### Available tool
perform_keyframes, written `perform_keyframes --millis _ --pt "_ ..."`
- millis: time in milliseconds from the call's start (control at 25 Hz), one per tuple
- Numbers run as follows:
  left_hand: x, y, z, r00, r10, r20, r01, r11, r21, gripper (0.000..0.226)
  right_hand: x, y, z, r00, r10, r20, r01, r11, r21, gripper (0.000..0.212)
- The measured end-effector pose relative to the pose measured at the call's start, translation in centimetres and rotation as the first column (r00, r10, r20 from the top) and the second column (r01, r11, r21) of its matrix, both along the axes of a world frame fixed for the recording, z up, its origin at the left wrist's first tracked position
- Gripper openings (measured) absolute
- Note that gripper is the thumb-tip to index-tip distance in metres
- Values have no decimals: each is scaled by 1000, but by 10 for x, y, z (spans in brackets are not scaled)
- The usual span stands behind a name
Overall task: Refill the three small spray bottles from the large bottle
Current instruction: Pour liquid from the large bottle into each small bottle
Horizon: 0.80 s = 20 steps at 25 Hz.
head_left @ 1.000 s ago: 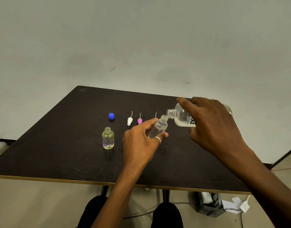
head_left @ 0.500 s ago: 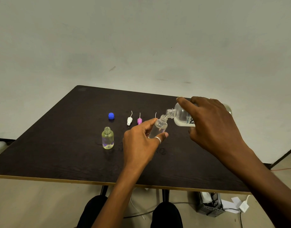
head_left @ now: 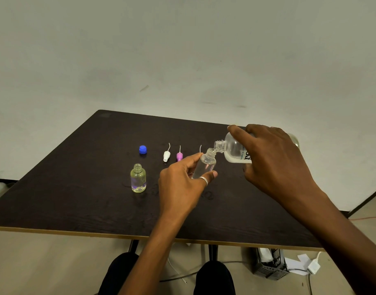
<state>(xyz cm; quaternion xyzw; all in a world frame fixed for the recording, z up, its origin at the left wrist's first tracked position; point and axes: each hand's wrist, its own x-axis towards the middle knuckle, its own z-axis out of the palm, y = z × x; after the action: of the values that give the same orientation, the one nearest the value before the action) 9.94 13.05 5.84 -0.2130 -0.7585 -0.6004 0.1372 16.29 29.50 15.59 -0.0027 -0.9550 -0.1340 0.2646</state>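
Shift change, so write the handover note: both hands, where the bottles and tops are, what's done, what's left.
Left hand grips the small clear plastic bottle, tilted, above the dark table.
Right hand holds the large clear labelled bottle tipped, mouth at the small one's mouth; flow not discernible.
Seemingly done: small yellowish bottle stands uncapped, holding liquid.
Blue cap, white spray top and pink spray top lie beyond it.
Left: finish this pour, third bottle (not in view), refit tops.
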Motion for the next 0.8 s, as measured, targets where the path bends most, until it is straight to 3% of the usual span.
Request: perform_keyframes --millis 520,800 --pt "2 1 0 1000 -24 -11 25 999 29 45 1 -2 3 1000 6 1 -6 1000 7 80" --pt "4 0 3 1000 -26 -17 27 999 43 41 4 -2 0 1000 8 -5 -8 997 -72 79"
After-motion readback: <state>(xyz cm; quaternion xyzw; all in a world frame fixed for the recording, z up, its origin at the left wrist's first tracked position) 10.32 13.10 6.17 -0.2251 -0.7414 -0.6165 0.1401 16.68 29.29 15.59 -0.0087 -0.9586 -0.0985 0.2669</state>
